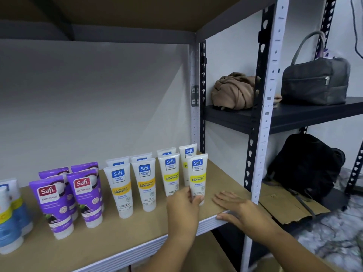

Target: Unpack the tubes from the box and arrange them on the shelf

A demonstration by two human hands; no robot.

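Glossy plastic tubes [198,177] stand on matt brown shelf board [110,230].

**Soft indoor light, bent edges**

Even, moderately dim light falls from the front onto the shelf [137,228]. The wall behind grades darker toward 10 o'clock. Wide-angle distortion bows the uprights at 3 o'clock. Tubes at 9 o'clock look slightly smeared.

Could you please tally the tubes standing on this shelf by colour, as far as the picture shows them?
Purple tubes: 4
White-and-yellow tubes: 8, one held by the left hand
Blue-and-white tubes, cut off at the edge: 2 visible
Total: 14
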